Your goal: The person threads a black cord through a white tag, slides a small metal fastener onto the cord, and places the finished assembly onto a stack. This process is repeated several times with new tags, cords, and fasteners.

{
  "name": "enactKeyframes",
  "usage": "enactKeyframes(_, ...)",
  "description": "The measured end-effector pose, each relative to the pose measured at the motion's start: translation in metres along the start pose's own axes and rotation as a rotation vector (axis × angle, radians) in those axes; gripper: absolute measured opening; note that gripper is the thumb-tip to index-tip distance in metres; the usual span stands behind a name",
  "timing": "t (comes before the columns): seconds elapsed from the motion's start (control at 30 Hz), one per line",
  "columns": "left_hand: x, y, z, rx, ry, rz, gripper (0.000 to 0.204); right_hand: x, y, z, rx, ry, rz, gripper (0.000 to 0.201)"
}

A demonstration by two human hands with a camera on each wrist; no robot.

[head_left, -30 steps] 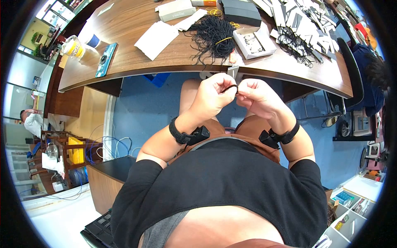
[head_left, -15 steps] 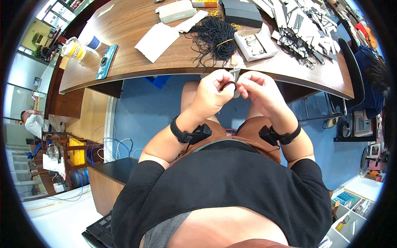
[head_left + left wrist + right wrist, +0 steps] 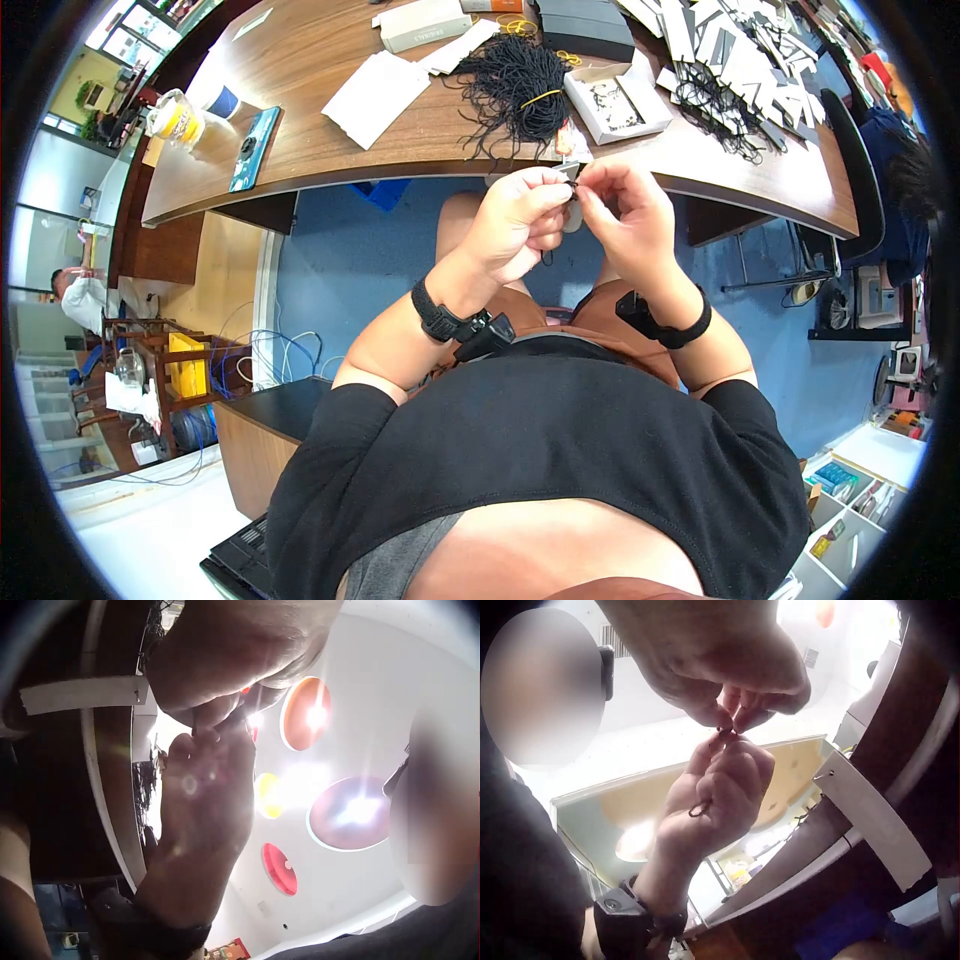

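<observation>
My left hand curls its fingers round a thin black cord, and a small loop of it pokes out of the fist in the right wrist view. Thumb and index finger pinch another bit of the cord at the fingertips. Facing it, my right hand brings thumb and index finger together on the same spot of cord. Both hands are held over my lap, just in front of the desk edge. A pale tag with a small hole hangs by the edge, beyond the hands.
On the desk lie a bundle of black cords, an open white box, a white sheet and a phone. A pile of tags spreads at right. A cup stands at left.
The black loop that stood round my left fingertips has gone into the left fist, whose fingers have curled in more. My right hand came away briefly, then turned more upright and returned to the cord.
</observation>
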State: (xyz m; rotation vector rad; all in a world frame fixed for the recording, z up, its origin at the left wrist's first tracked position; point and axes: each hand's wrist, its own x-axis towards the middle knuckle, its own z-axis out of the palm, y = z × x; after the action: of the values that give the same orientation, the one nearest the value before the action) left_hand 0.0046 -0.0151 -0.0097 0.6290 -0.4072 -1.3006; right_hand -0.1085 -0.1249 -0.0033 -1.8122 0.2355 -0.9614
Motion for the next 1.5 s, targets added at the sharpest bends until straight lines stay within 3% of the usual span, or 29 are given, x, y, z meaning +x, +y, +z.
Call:
enactKeyframes(0.13, -0.001, 0.002, 0.006, -0.014, 0.005, 0.023, 0.006, 0.002, -0.008, -0.005, -0.201, -0.008, -0.272, 0.017)
enactKeyframes(0.23, -0.002, 0.002, 0.009, 0.043, 0.057, 0.058, 0.007, -0.001, -0.025, -0.007, -0.113, -0.059, -0.117, 0.019)
enactKeyframes(0.43, -0.005, 0.003, 0.012, 0.107, 0.090, 0.073, 0.007, 0.005, -0.011, -0.009, -0.422, 0.032, -0.487, 0.018)
enactKeyframes(0.5, -0.008, 0.006, 0.013, 0.196, 0.149, 0.081, 0.010, 0.004, -0.012, -0.011, -0.407, 0.035, -0.388, 0.017)
enactKeyframes(0.63, -0.008, 0.008, 0.015, 0.667, 0.203, 0.310, 0.011, 0.004, -0.014, -0.015, -0.340, 0.019, -0.282, 0.017)
enactKeyframes(0.73, -0.003, 0.003, 0.012, 0.817, 0.181, 0.377, 0.013, 0.004, -0.014, -0.017, -0.326, -0.030, -0.323, 0.016)
enactKeyframes(0.83, -0.001, -0.001, 0.007, 0.878, 0.150, 0.309, 0.015, 0.001, -0.012, -0.019, -0.322, -0.024, -0.266, 0.014)
enactKeyframes(0.97, -0.003, -0.004, 0.010, 0.843, 0.223, 0.323, 0.013, -0.007, -0.005, -0.029, -0.232, -0.007, -0.050, 0.010)
enactKeyframes(1.17, -0.006, -0.004, 0.008, 0.933, 0.230, 0.334, 0.011, -0.010, 0.001, -0.033, 0.247, -0.076, 0.298, 0.026)
enactKeyframes(1.27, -0.006, -0.004, 0.008, 0.931, 0.209, 0.350, 0.011, -0.007, -0.006, -0.033, 0.227, -0.144, 0.195, 0.036)
enactKeyframes(1.3, -0.004, -0.005, 0.009, 0.920, 0.201, 0.371, 0.011, -0.004, -0.012, -0.035, -0.083, -0.236, 0.086, 0.033)
enactKeyframes(1.33, -0.004, -0.006, 0.009, 0.909, 0.193, 0.391, 0.011, -0.003, -0.008, -0.028, -0.042, -0.232, -0.024, 0.030)
enactKeyframes(1.4, -0.004, -0.005, 0.010, 0.898, 0.197, 0.340, 0.010, -0.005, -0.006, -0.026, -0.172, -0.167, 0.024, 0.022)
enactKeyframes(1.5, -0.007, -0.004, 0.012, 0.910, 0.195, 0.296, 0.011, -0.004, -0.016, -0.028, -0.343, -0.160, -0.139, 0.016)
